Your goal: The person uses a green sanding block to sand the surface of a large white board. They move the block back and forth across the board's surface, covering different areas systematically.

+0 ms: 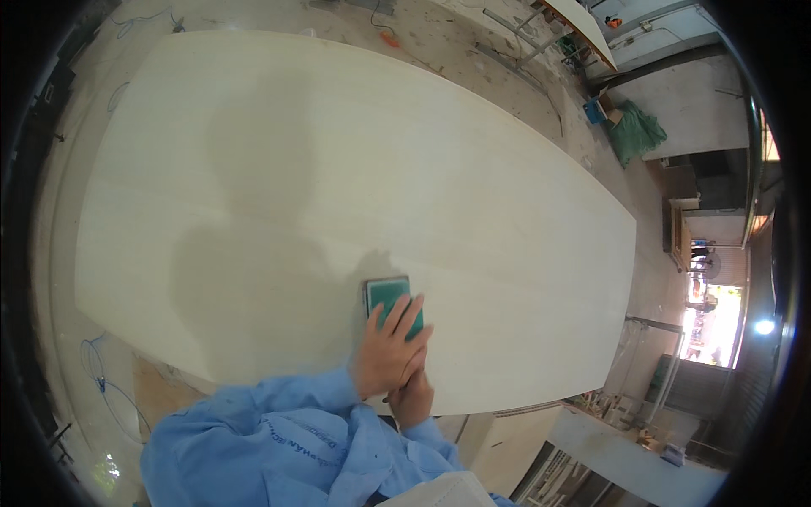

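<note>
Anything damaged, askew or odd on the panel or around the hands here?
Nothing stands out. The pale wooden panel shows no visible marks or cracks; the left hand presses the green sanding block flat on it, the right hand tucked beneath. The floor is dusty.

- A large pale wooden panel (pixel 355 194) lies flat and fills most of the view, its long edges bowed by the lens.
- 1 green sanding block (pixel 390 302) rests directly on the panel, near its front edge and slightly right of the middle.
- A soft shadow of a person falls across the panel, left of the block.
- The dusty workshop floor (pixel 473 42) shows beyond the panel's far edge.
</note>
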A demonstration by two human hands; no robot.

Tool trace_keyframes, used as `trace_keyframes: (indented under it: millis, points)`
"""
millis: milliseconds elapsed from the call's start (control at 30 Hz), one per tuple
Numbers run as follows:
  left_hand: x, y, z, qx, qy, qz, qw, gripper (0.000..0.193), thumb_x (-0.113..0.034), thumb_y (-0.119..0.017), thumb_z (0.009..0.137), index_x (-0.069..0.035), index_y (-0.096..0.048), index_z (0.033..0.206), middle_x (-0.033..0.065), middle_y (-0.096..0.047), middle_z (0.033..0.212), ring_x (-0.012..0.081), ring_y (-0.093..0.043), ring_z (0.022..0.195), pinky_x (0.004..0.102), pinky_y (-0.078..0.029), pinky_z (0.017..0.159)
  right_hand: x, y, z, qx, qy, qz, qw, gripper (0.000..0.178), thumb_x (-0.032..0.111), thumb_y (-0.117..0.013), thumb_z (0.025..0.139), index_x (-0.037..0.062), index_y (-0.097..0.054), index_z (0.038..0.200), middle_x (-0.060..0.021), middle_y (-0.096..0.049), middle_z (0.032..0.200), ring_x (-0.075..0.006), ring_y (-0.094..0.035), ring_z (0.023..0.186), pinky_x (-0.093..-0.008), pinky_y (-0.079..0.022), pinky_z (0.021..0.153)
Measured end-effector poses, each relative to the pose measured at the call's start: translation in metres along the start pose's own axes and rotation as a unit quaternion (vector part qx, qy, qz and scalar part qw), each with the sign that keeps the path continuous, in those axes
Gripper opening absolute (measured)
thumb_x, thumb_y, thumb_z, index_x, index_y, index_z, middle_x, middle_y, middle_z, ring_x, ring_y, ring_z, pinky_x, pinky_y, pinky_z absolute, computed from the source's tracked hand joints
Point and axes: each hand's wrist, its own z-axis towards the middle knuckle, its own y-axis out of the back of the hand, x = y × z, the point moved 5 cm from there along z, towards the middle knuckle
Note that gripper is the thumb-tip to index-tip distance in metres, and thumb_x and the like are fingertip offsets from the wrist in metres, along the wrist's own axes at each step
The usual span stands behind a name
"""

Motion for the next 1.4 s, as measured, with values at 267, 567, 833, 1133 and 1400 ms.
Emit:
trace_keyframes:
  millis: [267, 567, 833, 1133, 1400]
  points:
    - [0.090, -0.011, 0.159, -0.051, 0.023, 0.042, 0.998, 0.038, -0.030, -0.056, 0.094, -0.013, -0.066, 0.126, 0.0186, -0.035, 0.158, 0.0404, -0.028, 0.147, 0.0638, -0.025, 0.114, -0.005, 0.007, 0.200, 0.028, 0.077, -0.025, 0.996, 0.083, 0.008, -0.066, 0.084, -0.0020, -0.024, 0.155, -0.0269, -0.068, 0.100, -0.0481, -0.067, 0.084, -0.0481, -0.055, 0.070]
    - [0.245, -0.010, 0.453, -0.215, -0.111, 0.174, 0.955, 0.031, -0.027, -0.052, 0.094, -0.013, -0.072, 0.113, 0.0172, -0.061, 0.132, 0.0382, -0.050, 0.128, 0.0508, -0.037, 0.109, 0.015, 0.011, 0.536, -0.002, 0.117, -0.056, 0.992, 0.085, 0.013, -0.065, 0.080, 0.0057, -0.026, 0.155, -0.0273, -0.070, 0.091, -0.0479, -0.068, 0.082, -0.0553, -0.055, 0.077]
    - [0.141, -0.175, 0.550, -0.151, -0.206, 0.177, 0.951, 0.028, -0.024, -0.056, 0.091, -0.012, -0.074, 0.109, 0.0221, -0.062, 0.130, 0.0386, -0.052, 0.126, 0.0495, -0.038, 0.109, -0.141, 0.127, 0.557, -0.138, 0.066, -0.160, 0.975, 0.076, 0.020, -0.068, 0.082, 0.0109, -0.036, 0.151, -0.0233, -0.071, 0.107, -0.0437, -0.069, 0.095, -0.0536, -0.055, 0.085]
    - [-0.018, -0.203, 0.358, 0.090, -0.149, 0.027, 0.984, 0.035, -0.031, -0.048, 0.100, -0.011, -0.069, 0.118, 0.0196, -0.039, 0.156, 0.0361, -0.028, 0.149, 0.0645, -0.029, 0.111, -0.191, 0.143, 0.295, -0.178, -0.083, -0.131, 0.972, 0.092, 0.028, -0.068, 0.089, 0.0117, -0.012, 0.161, -0.0312, -0.069, 0.101, -0.0524, -0.066, 0.090, -0.0578, -0.053, 0.073]
    - [0.007, -0.102, 0.138, 0.055, -0.009, 0.026, 0.998, 0.035, -0.033, -0.053, 0.098, -0.016, -0.065, 0.126, 0.0175, -0.028, 0.163, 0.0361, -0.016, 0.155, 0.0658, -0.022, 0.116, -0.079, 0.053, 0.121, -0.056, 0.032, -0.038, 0.997, 0.089, 0.014, -0.069, 0.084, 0.0008, -0.020, 0.157, -0.0295, -0.069, 0.102, -0.0491, -0.067, 0.091, -0.0513, -0.055, 0.072]
